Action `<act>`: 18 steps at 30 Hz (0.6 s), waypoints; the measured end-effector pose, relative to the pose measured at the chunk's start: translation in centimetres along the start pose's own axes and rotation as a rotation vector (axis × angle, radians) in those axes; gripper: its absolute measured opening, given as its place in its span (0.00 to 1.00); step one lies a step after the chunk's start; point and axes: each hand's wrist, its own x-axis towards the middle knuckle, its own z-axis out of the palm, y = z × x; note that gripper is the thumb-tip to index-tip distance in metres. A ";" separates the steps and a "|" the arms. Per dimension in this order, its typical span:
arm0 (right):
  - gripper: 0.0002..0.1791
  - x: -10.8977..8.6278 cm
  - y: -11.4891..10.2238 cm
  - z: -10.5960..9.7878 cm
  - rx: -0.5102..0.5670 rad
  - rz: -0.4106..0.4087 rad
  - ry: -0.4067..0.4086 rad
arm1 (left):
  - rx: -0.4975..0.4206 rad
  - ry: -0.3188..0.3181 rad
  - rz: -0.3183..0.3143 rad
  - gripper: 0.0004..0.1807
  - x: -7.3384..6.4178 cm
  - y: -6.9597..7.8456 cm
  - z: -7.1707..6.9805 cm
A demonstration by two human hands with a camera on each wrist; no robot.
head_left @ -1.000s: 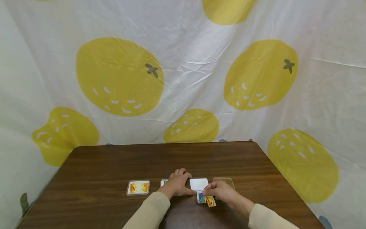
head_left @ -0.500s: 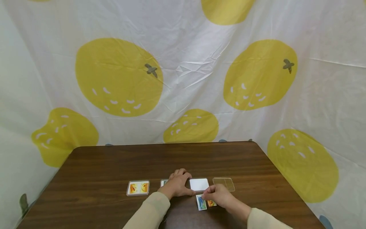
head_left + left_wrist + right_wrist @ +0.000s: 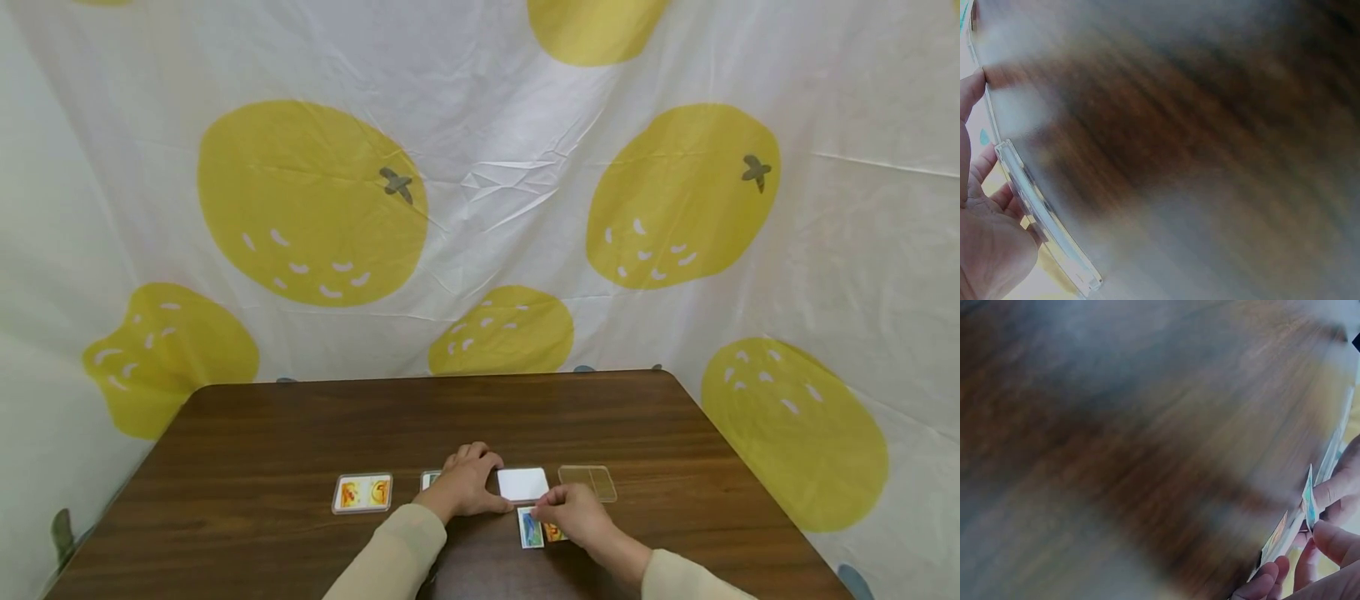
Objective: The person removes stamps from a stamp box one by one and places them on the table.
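My right hand (image 3: 581, 512) pinches a small blue-green picture card (image 3: 531, 535) by its upper edge, between thumb and fingertip. In the right wrist view that card (image 3: 1310, 497) stands tilted up from the table. An orange picture card (image 3: 553, 532) lies just right of it, partly covered by the hand. Right behind the cards sits a clear case with a white inside (image 3: 522, 483). My left hand (image 3: 467, 483) rests with spread fingers at that case's left side, thumb at its near corner. It partly hides another clear case (image 3: 429, 479) holding pictures.
A clear case with two orange pictures (image 3: 363, 492) lies at the left. On the right is a see-through case (image 3: 603, 486) with a dividing line. All lie on a dark wooden table (image 3: 300, 433), with a lemon-patterned cloth (image 3: 510, 167) hanging behind it.
The right hand has drawn the blue-green card toward me from the white case's near edge, then shifted it slightly right. The right hand now covers more of the orange card. My left hand stays put.
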 end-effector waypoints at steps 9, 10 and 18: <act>0.05 0.1 0.0 0.2 -0.050 0.007 0.052 | 0.004 -0.003 -0.006 0.33 0.1 0.0 0.0; 0.05 0.1 -0.1 0.2 -0.051 0.005 0.054 | 0.003 -0.003 -0.006 0.33 0.1 0.0 0.0; 0.05 0.1 -0.1 0.2 -0.052 0.001 0.057 | 0.001 -0.006 -0.006 0.33 0.1 0.1 -0.1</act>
